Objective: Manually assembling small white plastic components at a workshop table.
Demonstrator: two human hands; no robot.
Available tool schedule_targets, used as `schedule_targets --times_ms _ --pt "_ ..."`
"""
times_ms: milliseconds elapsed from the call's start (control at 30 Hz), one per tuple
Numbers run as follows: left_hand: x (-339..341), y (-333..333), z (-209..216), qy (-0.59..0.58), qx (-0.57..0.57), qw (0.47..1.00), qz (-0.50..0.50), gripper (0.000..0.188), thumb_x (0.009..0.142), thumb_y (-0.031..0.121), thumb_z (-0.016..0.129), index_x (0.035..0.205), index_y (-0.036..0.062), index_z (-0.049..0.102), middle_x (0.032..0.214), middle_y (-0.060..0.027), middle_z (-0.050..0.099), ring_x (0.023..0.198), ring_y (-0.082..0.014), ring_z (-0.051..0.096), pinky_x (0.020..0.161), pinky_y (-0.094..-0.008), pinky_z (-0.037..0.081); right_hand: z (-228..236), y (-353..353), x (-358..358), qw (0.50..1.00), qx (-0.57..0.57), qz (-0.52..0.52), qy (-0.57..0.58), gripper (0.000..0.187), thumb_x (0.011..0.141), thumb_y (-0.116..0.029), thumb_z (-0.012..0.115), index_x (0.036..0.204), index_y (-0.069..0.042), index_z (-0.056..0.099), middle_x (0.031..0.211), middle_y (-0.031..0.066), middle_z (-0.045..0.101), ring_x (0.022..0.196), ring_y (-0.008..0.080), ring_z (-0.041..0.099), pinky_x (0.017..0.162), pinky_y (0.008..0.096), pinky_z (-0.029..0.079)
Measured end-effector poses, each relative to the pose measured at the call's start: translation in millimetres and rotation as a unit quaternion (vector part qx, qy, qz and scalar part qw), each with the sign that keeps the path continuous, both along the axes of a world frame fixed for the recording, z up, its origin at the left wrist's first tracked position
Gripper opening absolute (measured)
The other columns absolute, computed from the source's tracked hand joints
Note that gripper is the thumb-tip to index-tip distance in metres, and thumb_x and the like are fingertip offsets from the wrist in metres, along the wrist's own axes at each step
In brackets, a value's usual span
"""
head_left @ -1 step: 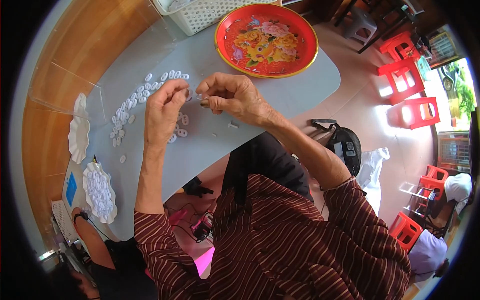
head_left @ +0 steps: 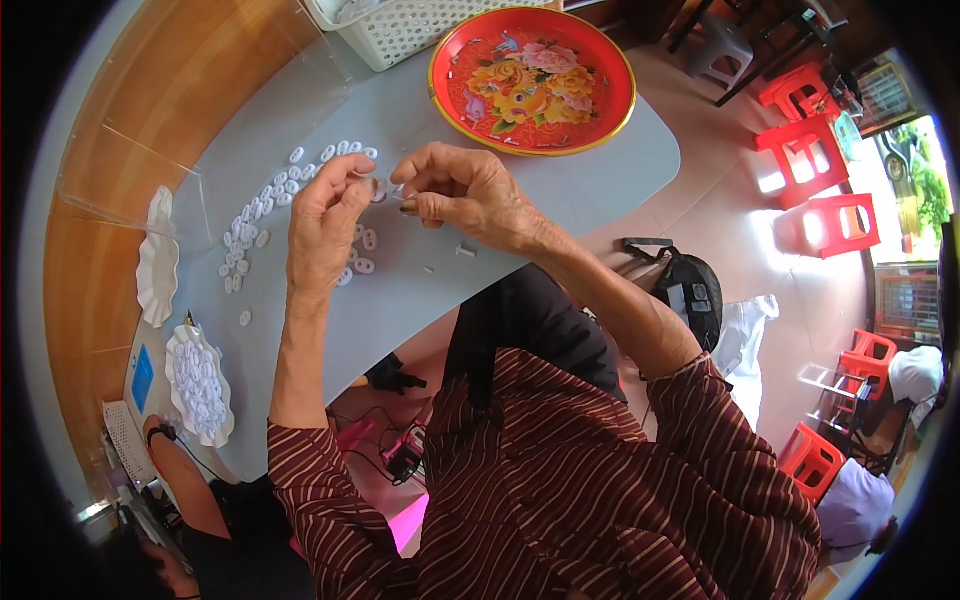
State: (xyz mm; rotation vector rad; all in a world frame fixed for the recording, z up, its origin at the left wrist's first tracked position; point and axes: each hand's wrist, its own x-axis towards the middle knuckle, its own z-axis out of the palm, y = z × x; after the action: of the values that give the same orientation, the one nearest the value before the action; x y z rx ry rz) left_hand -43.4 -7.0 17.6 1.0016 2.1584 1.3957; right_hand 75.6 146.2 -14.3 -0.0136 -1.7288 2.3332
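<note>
I see the left hand point(head_left: 322, 220) pinching a white oval piece point(head_left: 379, 196) at the tips of its fingers point(head_left: 347, 168), while the right hand point(head_left: 468, 200) grasps a tiny pale piece point(head_left: 398, 191) just beside, so a light, steady grip seems best.

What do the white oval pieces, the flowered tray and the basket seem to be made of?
White oval pieces: probably hard plastic, smooth and evenly white. Flowered tray: painted metal or plastic, unclear which; red and glossy, with a shiny gold rim. Basket: likely moulded plastic, its pale wall pierced by regular holes.
</note>
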Motion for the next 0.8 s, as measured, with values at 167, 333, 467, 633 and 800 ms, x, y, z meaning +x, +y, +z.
schedule_targets --times_ms 167,333,467,633,800 --pt "9.0 5.0 2.4 -0.097 0.088 0.991 0.01 0.017 0.087 0.013 0.058 0.1 0.0011 0.057 0.081 0.0 0.059 0.076 -0.0079 0.053 0.072 -0.0238 0.044 1.8 1.0 0.1 0.999 0.036 -0.001 -0.009 0.03 0.087 -0.002 0.061 0.114 0.001 0.05 0.086 0.0043 0.062 0.074 0.0085 0.057 0.068 0.0234 0.05" --pt "7.2 1.1 2.9 -0.047 0.067 0.996 -0.032 0.012 0.088 0.012 0.059 0.094 0.0018 0.058 0.079 0.0017 0.055 0.074 -0.0054 0.049 0.067 -0.0207 0.041 0.8 0.1 -0.9 0.999 0.042 -0.002 -0.003 0.03 0.087 -0.001 0.06 0.115 0.001 0.049 0.087 0.0056 0.063 0.076 0.0088 0.058 0.07 0.0243 0.051" --pt "9.8 3.8 3.7 -0.038 0.087 0.995 -0.018 0.011 0.088 0.012 0.058 0.092 0.0018 0.059 0.079 0.0022 0.054 0.072 -0.0055 0.048 0.066 -0.0205 0.04 0.1 1.5 -0.2 0.999 0.04 0.0 -0.002 0.03 0.087 0.001 0.059 0.115 0.001 0.049 0.087 0.0059 0.062 0.076 0.0088 0.057 0.071 0.0243 0.051" --pt "9.3 3.7 3.4 -0.029 0.097 0.994 -0.032 0.011 0.088 0.013 0.059 0.091 0.0015 0.058 0.078 0.0023 0.054 0.072 -0.0058 0.048 0.066 -0.0205 0.04 -0.7 0.0 -1.0 0.999 0.046 -0.003 -0.007 0.031 0.086 0.001 0.059 0.115 0.001 0.049 0.087 0.0058 0.062 0.076 0.009 0.057 0.071 0.0245 0.051" --pt "7.6 3.8 6.6 -0.011 0.071 0.996 -0.043 0.011 0.089 0.012 0.058 0.093 0.0014 0.058 0.083 0.002 0.055 0.077 -0.0065 0.048 0.072 -0.0213 0.041 -0.3 0.8 0.2 0.999 0.05 -0.005 -0.006 0.03 0.086 0.001 0.058 0.115 0.001 0.05 0.087 0.0054 0.062 0.076 0.009 0.057 0.072 0.0245 0.051"
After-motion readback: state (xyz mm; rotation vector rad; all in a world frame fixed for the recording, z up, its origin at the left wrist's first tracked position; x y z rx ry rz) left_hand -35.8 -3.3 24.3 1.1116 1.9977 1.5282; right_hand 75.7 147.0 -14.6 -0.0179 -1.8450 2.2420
